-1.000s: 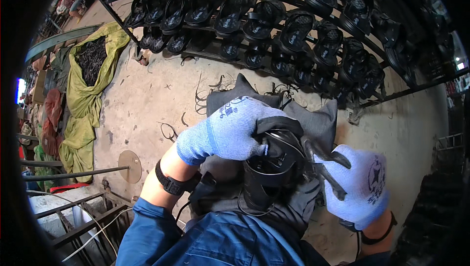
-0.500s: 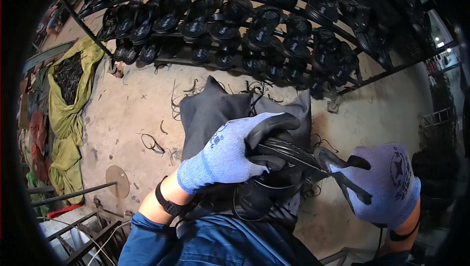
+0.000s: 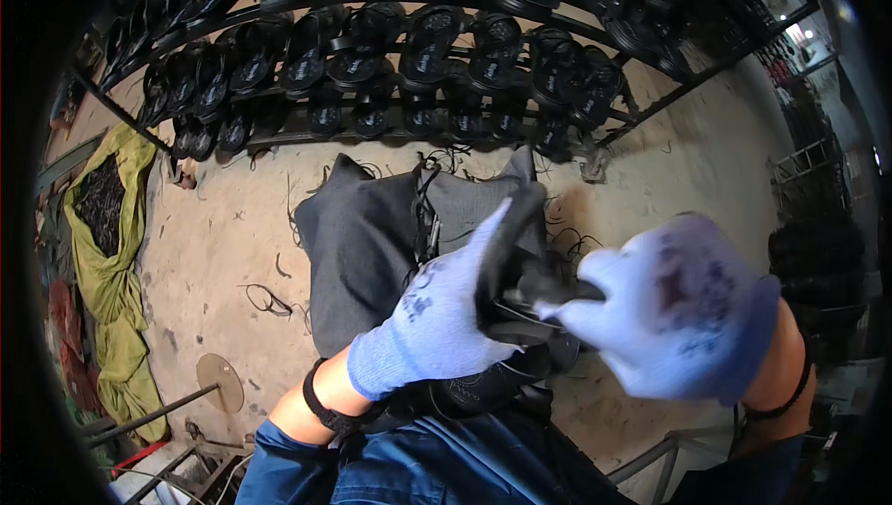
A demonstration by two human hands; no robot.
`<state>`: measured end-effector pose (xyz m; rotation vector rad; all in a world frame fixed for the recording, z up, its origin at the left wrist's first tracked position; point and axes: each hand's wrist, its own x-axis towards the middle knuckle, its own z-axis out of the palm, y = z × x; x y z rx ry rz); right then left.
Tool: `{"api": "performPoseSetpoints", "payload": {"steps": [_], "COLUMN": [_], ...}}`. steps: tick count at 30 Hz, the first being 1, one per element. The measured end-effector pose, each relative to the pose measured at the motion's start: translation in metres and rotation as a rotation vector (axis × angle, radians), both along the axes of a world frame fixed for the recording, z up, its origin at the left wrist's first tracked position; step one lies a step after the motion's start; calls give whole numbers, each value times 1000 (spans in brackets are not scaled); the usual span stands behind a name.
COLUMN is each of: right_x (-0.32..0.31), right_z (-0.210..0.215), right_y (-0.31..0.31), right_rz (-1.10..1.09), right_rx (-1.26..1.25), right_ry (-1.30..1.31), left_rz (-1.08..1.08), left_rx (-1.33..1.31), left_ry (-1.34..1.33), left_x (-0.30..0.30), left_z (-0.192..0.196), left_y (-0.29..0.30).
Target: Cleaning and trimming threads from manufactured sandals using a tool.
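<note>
My left hand (image 3: 446, 305), in a blue glove with black palm and fingers, grips a black sandal (image 3: 534, 287) above my lap; much of the sandal is hidden or blurred. Close against its right side is my right hand (image 3: 674, 305) in a matching glove. Motion smears that hand; its fingers are bent together, and what they pinch is hidden. Beneath my left hand another black sandal (image 3: 478, 389) rests in my lap. A dark grey cloth (image 3: 362, 254) covers my knees, with thin black strips (image 3: 426, 212) lying in its fold.
Across the far side runs a metal rack (image 3: 372, 138) with rows of black sandals (image 3: 432, 45). On the left lies a yellow-green sack (image 3: 111, 305) full of black scraps. A rod with a round plate (image 3: 220, 384) stands lower left. Black trimmings (image 3: 265, 299) litter the concrete floor.
My right hand has moved left and up, closer to my left hand. The sandal in my left hand has turned and shows less of its edge. The whole view has shifted slightly.
</note>
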<state>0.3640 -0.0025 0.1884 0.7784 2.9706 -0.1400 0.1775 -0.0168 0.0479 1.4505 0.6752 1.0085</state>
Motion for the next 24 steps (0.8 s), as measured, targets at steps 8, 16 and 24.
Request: {"api": "performPoseSetpoints", "payload": {"steps": [8, 16, 24], "right_x": [58, 71, 73], "right_z": [-6, -32, -56], "right_y": [-50, -89, -89], "right_rz": [-367, -490, -384], "right_rx": [81, -98, -148], "right_ry": [286, -16, -222], "left_rz": [72, -137, -321], "left_rx": [304, 448, 333], "left_ry": [329, 501, 678], "left_x": [-21, 17, 65], "left_z": [4, -2, -13], "left_y": [0, 3, -11]}}
